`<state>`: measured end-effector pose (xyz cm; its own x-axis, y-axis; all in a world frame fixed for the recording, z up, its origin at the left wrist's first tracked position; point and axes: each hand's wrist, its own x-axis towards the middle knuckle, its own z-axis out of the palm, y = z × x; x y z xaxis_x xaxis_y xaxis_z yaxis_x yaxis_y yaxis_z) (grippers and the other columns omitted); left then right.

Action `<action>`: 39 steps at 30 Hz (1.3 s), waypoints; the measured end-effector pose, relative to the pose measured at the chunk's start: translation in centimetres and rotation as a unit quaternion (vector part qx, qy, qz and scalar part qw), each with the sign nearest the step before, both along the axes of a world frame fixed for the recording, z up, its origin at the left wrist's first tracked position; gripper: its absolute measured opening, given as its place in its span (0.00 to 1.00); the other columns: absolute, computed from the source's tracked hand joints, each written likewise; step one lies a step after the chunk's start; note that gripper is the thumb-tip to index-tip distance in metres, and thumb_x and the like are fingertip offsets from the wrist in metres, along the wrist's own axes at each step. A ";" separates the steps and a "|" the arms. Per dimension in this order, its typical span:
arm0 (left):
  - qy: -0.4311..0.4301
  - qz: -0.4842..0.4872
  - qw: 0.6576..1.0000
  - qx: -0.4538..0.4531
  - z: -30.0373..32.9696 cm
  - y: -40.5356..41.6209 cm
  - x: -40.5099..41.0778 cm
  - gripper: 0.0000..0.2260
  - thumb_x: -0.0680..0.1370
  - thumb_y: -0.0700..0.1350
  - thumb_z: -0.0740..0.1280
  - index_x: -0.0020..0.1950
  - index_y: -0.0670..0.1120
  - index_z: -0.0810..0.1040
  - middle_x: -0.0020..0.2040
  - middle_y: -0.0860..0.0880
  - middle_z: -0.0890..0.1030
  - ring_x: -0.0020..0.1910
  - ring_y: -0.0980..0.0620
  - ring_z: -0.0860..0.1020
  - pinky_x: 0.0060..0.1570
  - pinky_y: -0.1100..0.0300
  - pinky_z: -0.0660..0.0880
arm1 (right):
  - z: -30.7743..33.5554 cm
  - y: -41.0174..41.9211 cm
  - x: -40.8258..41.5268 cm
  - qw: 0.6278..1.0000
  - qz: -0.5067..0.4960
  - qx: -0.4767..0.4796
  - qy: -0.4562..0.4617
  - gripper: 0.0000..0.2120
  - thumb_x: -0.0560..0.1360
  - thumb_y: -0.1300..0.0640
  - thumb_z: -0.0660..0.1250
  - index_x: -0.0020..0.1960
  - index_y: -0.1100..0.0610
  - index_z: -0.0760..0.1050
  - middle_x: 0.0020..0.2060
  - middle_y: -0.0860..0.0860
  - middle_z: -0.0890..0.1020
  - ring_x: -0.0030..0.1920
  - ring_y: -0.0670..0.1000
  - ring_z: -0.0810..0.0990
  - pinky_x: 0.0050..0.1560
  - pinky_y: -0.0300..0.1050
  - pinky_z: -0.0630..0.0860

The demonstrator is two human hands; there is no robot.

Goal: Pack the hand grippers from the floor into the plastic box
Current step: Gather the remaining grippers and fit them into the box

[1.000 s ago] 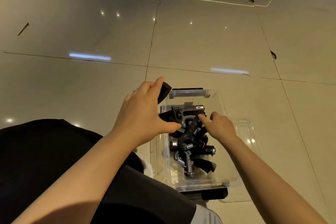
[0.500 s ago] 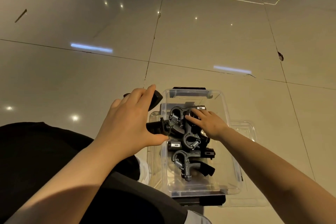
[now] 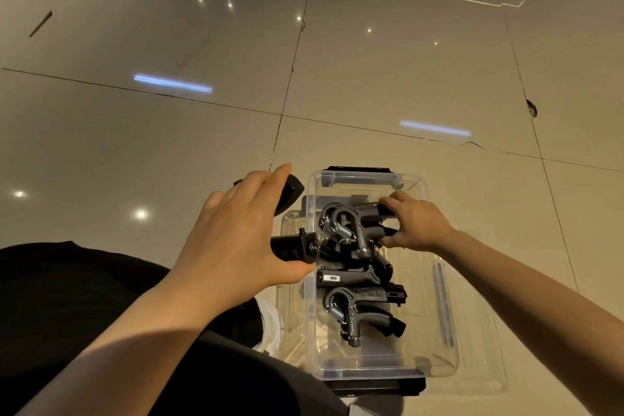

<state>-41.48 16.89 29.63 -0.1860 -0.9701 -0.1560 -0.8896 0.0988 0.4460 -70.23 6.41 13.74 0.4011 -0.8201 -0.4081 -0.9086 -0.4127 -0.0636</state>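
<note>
Black gripper [image 3: 358, 223] newly in right hand [image 3: 413, 224]

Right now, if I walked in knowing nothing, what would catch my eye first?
Probably the clear plastic box on the glossy tiled floor, with a tangle of black hand grippers piled inside. Next, the two hands: the left hand holds another black hand gripper at the box's left edge, while the right hand grips one at the far end of the pile.
</note>
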 end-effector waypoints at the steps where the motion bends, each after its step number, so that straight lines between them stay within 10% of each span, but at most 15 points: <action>1: 0.001 0.003 1.000 0.002 0.1 0.1 0.1 0.49 0.65 0.65 0.70 0.76 0.55 0.44 0.70 0.58 0.58 0.63 0.58 0.59 0.63 0.62 0.56 | -0.2 -0.2 0.9 1.000 -0.029 -0.002 0.011 0.33 0.66 0.38 0.70 0.64 0.54 0.67 0.56 0.52 0.73 0.47 0.54 0.78 0.40 0.44 0.73; 23: 0.043 0.022 0.994 -0.096 -0.4 -0.8 0.5 0.47 0.62 0.58 0.76 0.75 0.49 0.57 0.63 0.51 0.68 0.57 0.57 0.62 0.56 0.56 0.62 | -4.5 1.5 2.0 0.981 -0.190 0.035 -0.017 0.29 0.72 0.57 0.68 0.70 0.55 0.61 0.70 0.56 0.61 0.55 0.60 0.76 0.45 0.49 0.75; 39: 0.100 0.057 0.986 -0.123 0.0 -0.6 1.8 0.42 0.60 0.68 0.63 0.72 0.56 0.55 0.60 0.59 0.63 0.54 0.65 0.59 0.55 0.54 0.65 | -3.5 1.8 3.9 0.977 -0.150 -0.004 0.154 0.10 0.76 0.59 0.62 0.57 0.58 0.74 0.53 0.53 0.81 0.51 0.55 0.81 0.41 0.43 0.70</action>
